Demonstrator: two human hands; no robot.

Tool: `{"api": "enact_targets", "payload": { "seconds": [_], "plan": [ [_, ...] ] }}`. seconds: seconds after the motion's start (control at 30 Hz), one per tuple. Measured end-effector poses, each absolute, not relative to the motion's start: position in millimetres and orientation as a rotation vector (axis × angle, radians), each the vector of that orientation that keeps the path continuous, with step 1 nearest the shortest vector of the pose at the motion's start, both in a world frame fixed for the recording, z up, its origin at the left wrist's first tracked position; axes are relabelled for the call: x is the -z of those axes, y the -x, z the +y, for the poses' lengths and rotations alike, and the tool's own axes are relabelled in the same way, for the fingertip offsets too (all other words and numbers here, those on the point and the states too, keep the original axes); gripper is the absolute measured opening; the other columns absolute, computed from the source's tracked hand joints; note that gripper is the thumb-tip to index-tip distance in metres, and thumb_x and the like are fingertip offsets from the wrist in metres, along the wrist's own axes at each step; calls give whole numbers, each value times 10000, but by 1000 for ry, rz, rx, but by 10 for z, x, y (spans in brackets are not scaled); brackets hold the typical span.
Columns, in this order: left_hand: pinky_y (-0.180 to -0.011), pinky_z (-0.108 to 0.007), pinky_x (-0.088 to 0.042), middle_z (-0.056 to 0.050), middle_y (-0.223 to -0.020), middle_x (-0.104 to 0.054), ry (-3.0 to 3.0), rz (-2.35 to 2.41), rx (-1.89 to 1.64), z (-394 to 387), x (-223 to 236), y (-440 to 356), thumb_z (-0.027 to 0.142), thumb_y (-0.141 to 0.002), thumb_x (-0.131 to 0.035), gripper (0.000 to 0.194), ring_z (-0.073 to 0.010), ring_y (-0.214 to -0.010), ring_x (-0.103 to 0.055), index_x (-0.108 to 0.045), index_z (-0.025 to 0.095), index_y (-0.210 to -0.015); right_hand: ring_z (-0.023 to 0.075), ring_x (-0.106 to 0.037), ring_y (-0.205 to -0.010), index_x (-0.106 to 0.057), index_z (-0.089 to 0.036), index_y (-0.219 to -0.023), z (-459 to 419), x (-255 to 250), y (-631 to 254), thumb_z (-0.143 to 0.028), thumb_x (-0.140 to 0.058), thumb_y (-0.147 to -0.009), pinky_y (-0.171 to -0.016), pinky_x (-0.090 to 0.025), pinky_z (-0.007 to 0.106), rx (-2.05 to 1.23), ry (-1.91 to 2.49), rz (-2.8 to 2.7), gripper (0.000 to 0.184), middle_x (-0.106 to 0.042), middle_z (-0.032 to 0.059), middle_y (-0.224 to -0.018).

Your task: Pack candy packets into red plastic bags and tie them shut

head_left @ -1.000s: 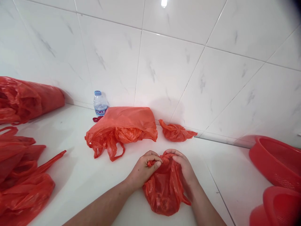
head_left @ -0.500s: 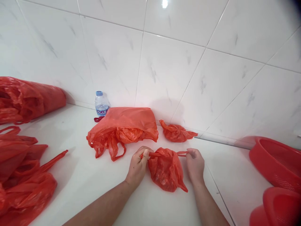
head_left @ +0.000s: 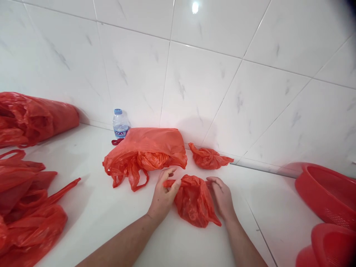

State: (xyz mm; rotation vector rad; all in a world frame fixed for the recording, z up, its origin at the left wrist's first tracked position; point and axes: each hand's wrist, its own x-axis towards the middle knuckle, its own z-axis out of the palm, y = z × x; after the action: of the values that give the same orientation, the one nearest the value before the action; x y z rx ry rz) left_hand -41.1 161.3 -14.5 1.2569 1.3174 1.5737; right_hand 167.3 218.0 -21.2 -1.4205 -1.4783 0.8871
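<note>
A small red plastic bag, crumpled and bunched, sits on the white surface between my hands. My left hand is at its left side, thumb and fingers apart, with a twisted end of the bag lying in the gap between them. On the other side my right hand has its fingers stretched toward the bag's top right, touching or close to it; the palm side is hidden. Just behind is a tied red plastic bag. A larger red plastic bag with crumpled bags at its mouth lies behind my left hand.
A small water bottle stands against the tiled wall, with a dark red band at its base. A roll of red bags and loose red bags lie at left. Red plastic baskets stand at right.
Both hands have loosened from the bag's twisted ends. My right hand has moved left, closer to the bag, and its fingers have straightened. My left hand's thumb and fingers have spread.
</note>
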Motion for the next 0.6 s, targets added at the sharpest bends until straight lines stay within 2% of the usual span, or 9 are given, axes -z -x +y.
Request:
{"api": "enact_targets", "payload": {
  "seconds": [0.1,0.17,0.2,0.27,0.33,0.47,0.6],
  "plan": [
    [-1039,-416,-328,-84,-1404,-386,-1459,1201,-1472,1568,126,393,362,-722,-690,635,-278,-1281,-349,-467,279,-1311,212,-597,-834,-627,-216,-848,2024,141,-1447,-326,-479,-820,-752,-449,323,-981,1284,-1710,186,-658,33,-880],
    [-1047,-424,-326,-101,-1372,-421,-1572,1084,-1354,1539,104,381,330,-622,-776,736,-296,-1248,-391,-496,265,-1299,195,-577,-748,-613,-217,-761,1922,112,-1320,-299,-522,-796,-682,-442,304,-1016,1216,-1822,127,-632,16,-793],
    [-1022,-414,-356,-102,-1301,-488,-1596,1042,-1300,1527,92,374,305,-607,-786,688,-290,-1186,-452,-545,252,-1249,187,-561,-712,-596,-217,-714,1886,107,-1280,-285,-537,-782,-649,-434,294,-1025,1192,-1853,113,-612,7,-749],
    [-923,-375,-429,-83,-1086,-606,-1587,997,-1231,1513,78,357,268,-667,-732,435,-250,-1007,-557,-639,220,-1089,181,-539,-677,-561,-217,-646,1858,118,-1258,-299,-545,-778,-615,-423,284,-1037,1188,-1854,157,-581,1,-696],
    [-812,-331,-462,-65,-926,-640,-1516,999,-1232,1513,90,338,254,-746,-639,210,-213,-869,-584,-670,185,-942,190,-552,-704,-572,-221,-670,1900,157,-1305,-376,-526,-800,-640,-432,284,-1027,1256,-1780,208,-601,11,-723],
    [-728,-286,-452,-54,-853,-649,-1393,1043,-1288,1539,185,320,258,-763,-592,167,-183,-794,-576,-664,163,-880,227,-596,-796,-632,-251,-816,2103,271,-1491,-543,-513,-760,-688,-449,297,-901,1537,-1590,321,-675,20,-857],
    [-711,-280,-446,-37,-830,-641,-1387,1106,-1300,1567,257,326,241,-718,-618,173,-165,-759,-554,-654,178,-876,261,-622,-844,-653,-292,-843,2245,346,-1594,-587,-491,-724,-694,-472,336,-847,1682,-1679,358,-698,15,-929]
  ]
}}
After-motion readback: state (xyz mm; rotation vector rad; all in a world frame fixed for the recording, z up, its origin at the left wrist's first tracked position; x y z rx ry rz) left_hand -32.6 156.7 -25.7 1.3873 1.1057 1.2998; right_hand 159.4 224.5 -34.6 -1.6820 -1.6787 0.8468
